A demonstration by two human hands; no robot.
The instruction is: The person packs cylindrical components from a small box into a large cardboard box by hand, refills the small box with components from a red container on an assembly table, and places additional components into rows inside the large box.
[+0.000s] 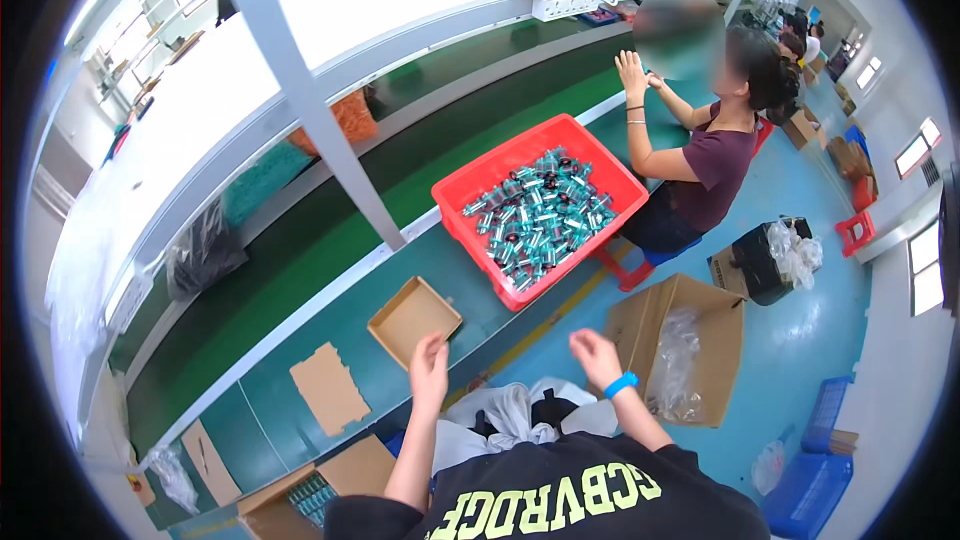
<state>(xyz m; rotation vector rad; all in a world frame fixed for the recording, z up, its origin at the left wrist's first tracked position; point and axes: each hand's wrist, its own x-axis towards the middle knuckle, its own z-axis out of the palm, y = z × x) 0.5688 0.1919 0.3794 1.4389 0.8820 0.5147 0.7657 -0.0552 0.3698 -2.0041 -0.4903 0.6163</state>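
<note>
My left hand (429,368) is raised at the near corner of a shallow open cardboard tray (388,326), its fingers curled together. Whether it touches the tray, or has anything small in it, I cannot make out. My right hand (597,357), below a blue wristband, hangs off the bench's near side with fingers bent inward; what they hold, if anything, is hidden. Beyond both hands a red plastic bin (468,252) stands on the green bench, heaped with small teal and silver cylindrical parts (545,215). A flat cardboard piece (330,388) lies left of the tray.
An open carton (352,475) with teal parts stands at lower left. On the right are a big carton (722,355) with clear plastic and blue crates (808,495). A co-worker (715,155) sits past the bin. A grey post (310,90) rises behind the bench.
</note>
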